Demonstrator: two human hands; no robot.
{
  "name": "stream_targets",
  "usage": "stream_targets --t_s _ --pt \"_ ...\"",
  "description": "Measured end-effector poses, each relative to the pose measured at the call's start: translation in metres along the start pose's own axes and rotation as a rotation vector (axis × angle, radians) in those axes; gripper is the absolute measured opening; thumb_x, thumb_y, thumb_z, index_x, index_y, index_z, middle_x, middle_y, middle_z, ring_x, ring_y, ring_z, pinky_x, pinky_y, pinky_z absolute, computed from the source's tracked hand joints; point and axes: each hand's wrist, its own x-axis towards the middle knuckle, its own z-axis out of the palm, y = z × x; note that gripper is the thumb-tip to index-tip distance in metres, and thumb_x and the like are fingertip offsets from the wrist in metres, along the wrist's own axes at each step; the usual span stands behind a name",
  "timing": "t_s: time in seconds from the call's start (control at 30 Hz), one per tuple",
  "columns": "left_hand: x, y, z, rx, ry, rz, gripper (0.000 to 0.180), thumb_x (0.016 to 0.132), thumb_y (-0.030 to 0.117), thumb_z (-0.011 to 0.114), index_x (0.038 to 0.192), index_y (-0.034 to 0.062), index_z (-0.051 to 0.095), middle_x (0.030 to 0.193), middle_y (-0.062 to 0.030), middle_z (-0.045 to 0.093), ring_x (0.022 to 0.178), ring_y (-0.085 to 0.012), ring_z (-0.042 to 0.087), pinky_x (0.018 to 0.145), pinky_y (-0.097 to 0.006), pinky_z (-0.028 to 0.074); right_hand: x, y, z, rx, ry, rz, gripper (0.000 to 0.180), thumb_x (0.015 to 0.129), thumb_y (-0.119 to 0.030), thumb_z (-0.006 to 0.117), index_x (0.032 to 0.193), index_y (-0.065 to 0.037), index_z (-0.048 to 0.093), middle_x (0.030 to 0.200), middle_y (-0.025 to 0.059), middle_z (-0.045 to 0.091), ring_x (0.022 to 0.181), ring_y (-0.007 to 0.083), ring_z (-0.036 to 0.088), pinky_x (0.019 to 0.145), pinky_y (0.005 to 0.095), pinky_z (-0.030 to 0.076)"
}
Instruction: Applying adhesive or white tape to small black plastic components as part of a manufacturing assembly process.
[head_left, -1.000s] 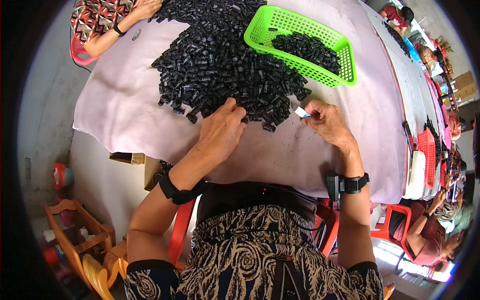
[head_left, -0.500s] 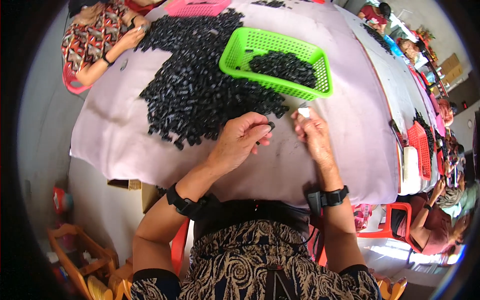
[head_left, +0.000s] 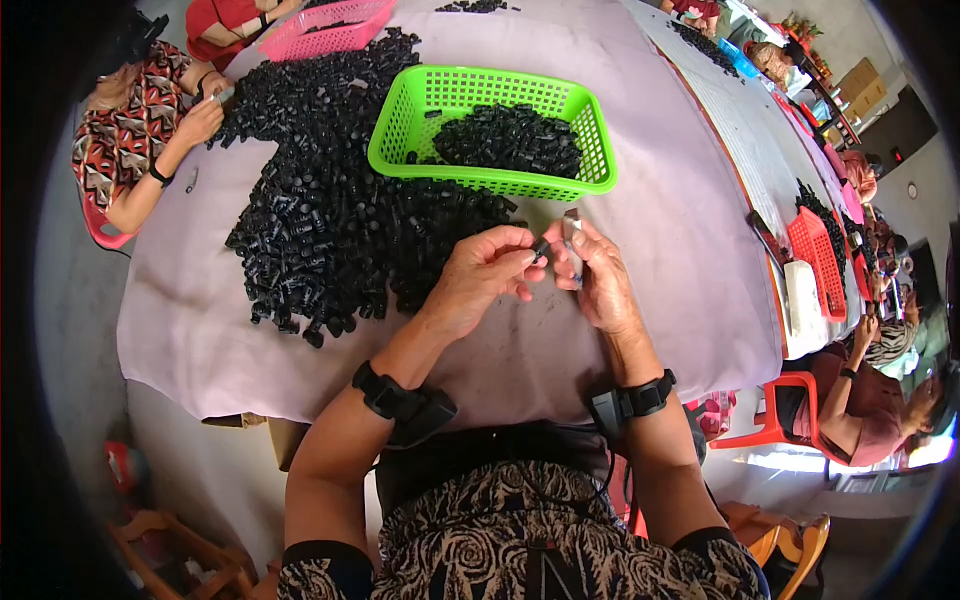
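Observation:
My left hand [head_left: 487, 272] is closed, pinching a small black plastic piece [head_left: 541, 250] between thumb and fingertips. Close beside it, my right hand [head_left: 603, 280] grips a slim, pale tool [head_left: 573, 240] with a dark upper end; its exact kind is unclear. The black piece and the tool are near each other, and I cannot tell if they touch. A large heap of similar black pieces [head_left: 320, 230] spreads over the cloth to the left of my hands. Beyond my hands stands a bright green perforated basket [head_left: 490, 186], partly filled with black pieces [head_left: 510, 140].
A pale pink cloth [head_left: 670, 230] covers the table. At the far left, a person [head_left: 140, 130] handles something small beside the heap, near a pink basket [head_left: 330, 38]. To the right, another table carries a red basket [head_left: 818, 265]; a person sits by a red chair [head_left: 780, 415].
My right hand has come in toward my left, and the pale tool now shows more of its length. The view has shifted, so the basket and heap appear farther left.

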Motion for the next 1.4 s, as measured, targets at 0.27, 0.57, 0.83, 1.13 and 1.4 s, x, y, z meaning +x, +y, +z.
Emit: stream_targets --t_s 0.27,0.57,0.83,1.13,1.4 --pt "0.000 -0.002 -0.003 -0.031 -0.002 0.035 0.012 0.088 0.009 0.055 0.099 0.0032 0.054 0.089 -0.0043 0.059 0.076 -0.0106 0.060 0.061 -0.025 0.051 0.001 0.011 0.000 -0.178 -0.001 -0.047 0.018 0.083 -0.010 0.063 0.101 -0.006 0.060 0.077 -0.0046 0.056 0.057 0.0012 0.042 0.045 0.0159 0.030" --pt "-0.001 -0.007 -0.005 -0.005 -0.028 0.045 0.015 0.087 0.009 0.057 0.100 0.0017 0.056 0.091 -0.0065 0.061 0.079 -0.0128 0.061 0.062 -0.024 0.052 0.001 0.012 -0.001 -0.069 -0.004 -0.075 0.016 0.087 -0.009 0.059 0.101 -0.001 0.060 0.074 0.0001 0.057 0.049 0.0016 0.034 0.041 0.0182 0.024" --pt "-0.004 -0.002 -0.003 -0.005 0.017 0.003 0.020 0.087 0.010 0.056 0.103 -0.0010 0.058 0.092 -0.0074 0.062 0.080 -0.0134 0.062 0.063 -0.025 0.052 -0.001 0.010 0.005 -0.073 -0.019 -0.084 0.017 0.085 -0.007 0.060 0.102 -0.001 0.060 0.075 -0.0017 0.058 0.051 0.0008 0.036 0.042 0.0167 0.025" --pt "-0.004 0.000 -0.003 -0.054 -0.012 -0.023 0.023 0.089 0.013 0.054 0.107 -0.0008 0.058 0.093 -0.0071 0.062 0.081 -0.0134 0.062 0.065 -0.026 0.052 0.001 0.014 0.002 -0.232 0.031 -0.155 0.018 0.082 -0.004 0.063 0.100 -0.004 0.062 0.077 -0.0029 0.059 0.055 -0.0003 0.041 0.044 0.0148 0.029" --pt "-0.004 -0.001 -0.002 -0.040 -0.024 -0.029 0.022 0.087 0.011 0.056 0.106 -0.0007 0.059 0.090 -0.0078 0.063 0.079 -0.0131 0.062 0.064 -0.025 0.052 0.001 0.012 0.001 -0.144 0.004 -0.121 0.016 0.087 -0.007 0.057 0.101 -0.002 0.061 0.069 -0.0045 0.054 0.049 0.0006 0.034 0.042 0.0169 0.024"
